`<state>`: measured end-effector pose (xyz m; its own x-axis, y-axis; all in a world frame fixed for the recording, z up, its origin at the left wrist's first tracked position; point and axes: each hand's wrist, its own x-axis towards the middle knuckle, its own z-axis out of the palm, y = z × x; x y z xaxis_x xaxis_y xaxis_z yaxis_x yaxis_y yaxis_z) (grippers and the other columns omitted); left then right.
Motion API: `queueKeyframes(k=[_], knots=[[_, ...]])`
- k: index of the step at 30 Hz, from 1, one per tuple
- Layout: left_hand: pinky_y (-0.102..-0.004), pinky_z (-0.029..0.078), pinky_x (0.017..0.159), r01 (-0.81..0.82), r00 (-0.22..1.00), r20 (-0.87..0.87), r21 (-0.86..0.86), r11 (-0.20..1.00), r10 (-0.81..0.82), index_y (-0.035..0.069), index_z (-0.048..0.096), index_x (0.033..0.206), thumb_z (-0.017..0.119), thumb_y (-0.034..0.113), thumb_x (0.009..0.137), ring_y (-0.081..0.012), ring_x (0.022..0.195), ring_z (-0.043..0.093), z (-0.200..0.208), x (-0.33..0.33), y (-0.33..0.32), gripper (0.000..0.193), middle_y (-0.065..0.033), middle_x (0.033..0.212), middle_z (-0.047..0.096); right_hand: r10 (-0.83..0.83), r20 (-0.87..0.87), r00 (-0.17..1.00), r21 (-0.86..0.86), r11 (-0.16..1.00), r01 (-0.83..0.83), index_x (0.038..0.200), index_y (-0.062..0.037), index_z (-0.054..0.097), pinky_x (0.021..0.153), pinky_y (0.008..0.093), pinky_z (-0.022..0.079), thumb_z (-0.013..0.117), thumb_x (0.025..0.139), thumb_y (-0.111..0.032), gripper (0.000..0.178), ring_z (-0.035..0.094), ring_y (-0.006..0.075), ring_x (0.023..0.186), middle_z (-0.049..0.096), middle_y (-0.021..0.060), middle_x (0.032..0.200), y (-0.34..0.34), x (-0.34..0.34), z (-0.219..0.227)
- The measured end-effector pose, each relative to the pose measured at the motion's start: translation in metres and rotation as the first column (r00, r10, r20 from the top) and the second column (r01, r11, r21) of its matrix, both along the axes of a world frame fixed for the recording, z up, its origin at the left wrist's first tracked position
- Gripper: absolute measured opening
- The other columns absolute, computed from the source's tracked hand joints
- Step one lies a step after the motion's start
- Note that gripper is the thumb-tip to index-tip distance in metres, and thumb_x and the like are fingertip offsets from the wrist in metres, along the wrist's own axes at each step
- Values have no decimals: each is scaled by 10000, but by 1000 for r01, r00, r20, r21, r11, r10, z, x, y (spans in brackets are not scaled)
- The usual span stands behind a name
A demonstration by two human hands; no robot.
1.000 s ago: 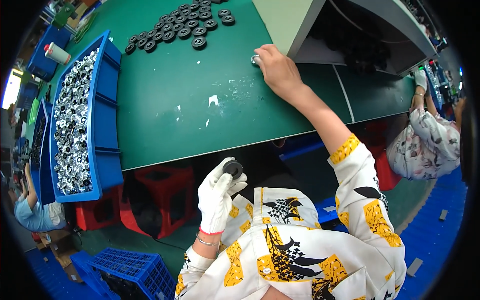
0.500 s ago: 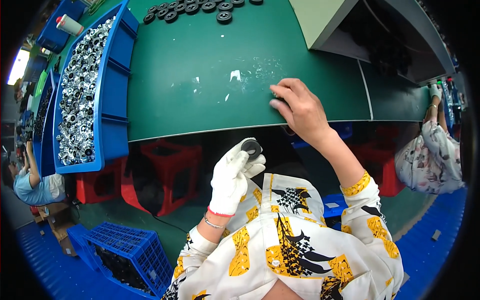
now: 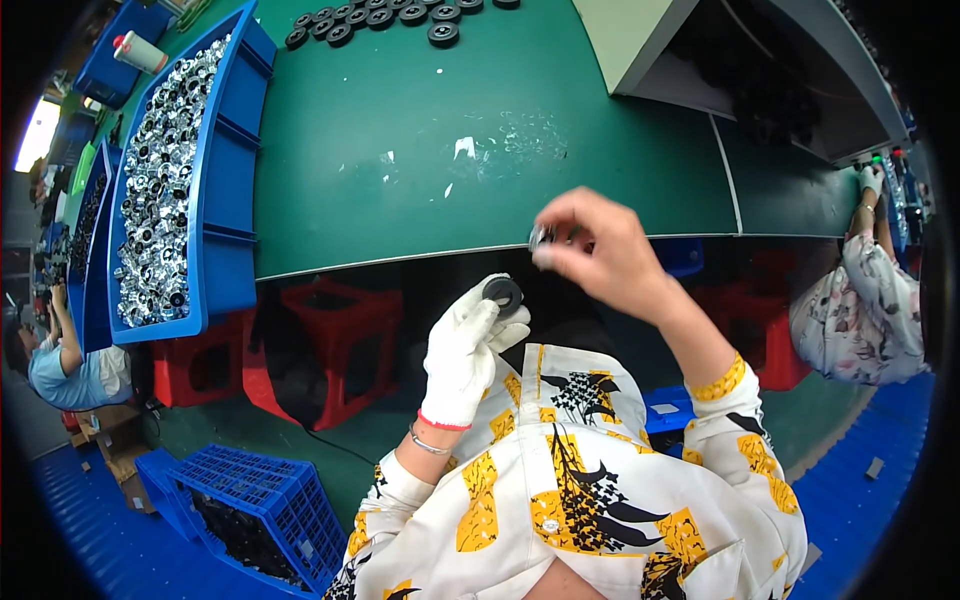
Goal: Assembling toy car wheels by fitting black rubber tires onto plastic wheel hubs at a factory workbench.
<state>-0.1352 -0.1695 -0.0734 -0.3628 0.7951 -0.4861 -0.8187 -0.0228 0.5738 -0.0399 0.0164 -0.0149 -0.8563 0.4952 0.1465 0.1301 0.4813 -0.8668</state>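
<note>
My left hand (image 3: 460, 355), in a white glove with a red cuff edge, holds a black ring-shaped part (image 3: 503, 283) between thumb and fingers, just off the table's front edge. Bare and slightly blurred, my right hand (image 3: 612, 248) hovers at that edge, to the right of the ring and a little above it in the picture. Pinched at its fingertips is a small shiny clear-and-dark piece (image 3: 541, 237), much like those in the long blue bin (image 3: 228, 185) at the left. The ring and this piece are apart.
Several black round parts (image 3: 444, 35) lie at the far side of the green table (image 3: 350, 210). A pale box-like housing (image 3: 640, 50) stands far right. Red stools (image 3: 340, 350) and a blue crate (image 3: 250, 500) are below. Co-workers sit at both sides, one in a floral top (image 3: 865, 310).
My right hand has come off the tabletop toward me, and the shiny piece now shows at its fingertips. My left hand keeps the ring in nearly the same place.
</note>
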Motion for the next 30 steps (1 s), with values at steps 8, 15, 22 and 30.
queueKeyframes(k=[8,15,22,30], knots=[[-357,539,864,-5,999,-35,-1,1000,5,-51,473,1275,480,97,939,-192,966,623,9,10,4,367,-127,1136,593,26,-43,999,26,999,-25,958,-20,628,570,247,506,742,740,-49,249,600,138,692,566,70,933,-57,26,-38],[-301,512,887,19,957,-286,-86,996,-43,-64,439,1312,541,22,910,-168,1030,588,8,16,2,423,-139,1194,572,-29,16,999,-50,998,30,957,-27,595,598,267,532,748,726,-48,278,629,164,724,558,84,911,-61,31,-39],[-270,500,876,44,878,-473,-60,997,-67,-71,476,1280,634,-16,853,-169,1003,604,4,17,-2,458,-143,1192,580,-1,-20,1000,115,993,3,1057,-34,539,635,307,547,710,685,26,413,633,231,754,557,97,917,-66,30,-45],[-257,521,784,8,479,-875,-70,998,-65,-25,545,1193,634,-105,788,-140,881,621,3,24,-4,422,-98,1076,628,108,10,994,304,947,-106,1029,-30,555,628,328,538,699,649,15,408,622,259,780,575,110,942,-57,35,-51]])
